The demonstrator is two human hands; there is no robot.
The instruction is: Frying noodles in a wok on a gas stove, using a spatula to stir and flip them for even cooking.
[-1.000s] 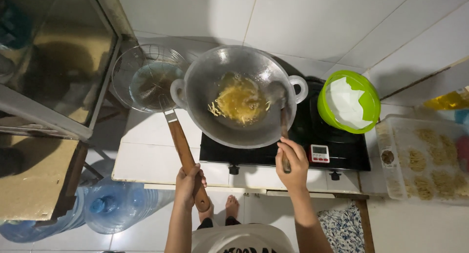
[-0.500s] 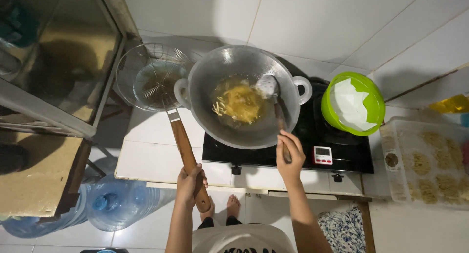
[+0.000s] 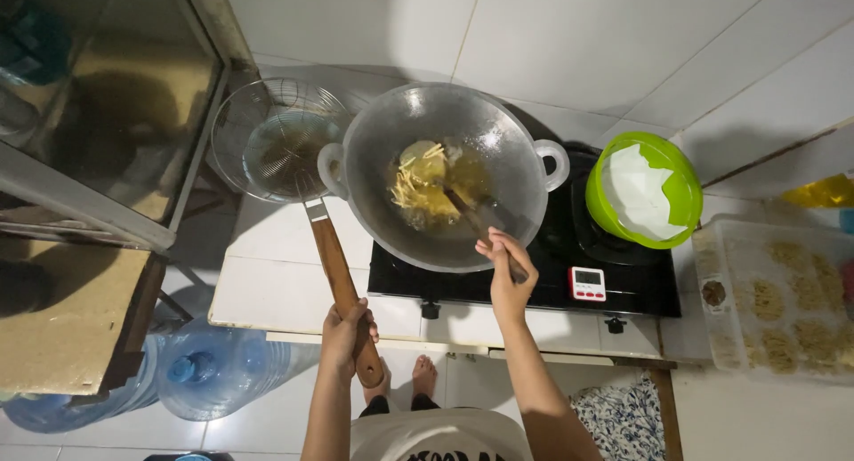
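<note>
Dipped deeper into round grey metal wok [image 3: 445, 172]: dark ladle [image 3: 476, 225], right hand [image 3: 509, 272] fingers gripping. Left hand [image 3: 349, 332] fingers closed round wooden-handled wire skimmer [image 3: 285, 141], beside wok rim, over white tiled counter [image 3: 276, 283] edge.

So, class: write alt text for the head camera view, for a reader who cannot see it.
Seen from above, a person's right hand stirs pale strips of food frying in a wok on a black stove, using a ladle. The left hand holds a wire skimmer by its wooden handle, beside the wok. A green bowl lined with white paper sits to the right.
</note>
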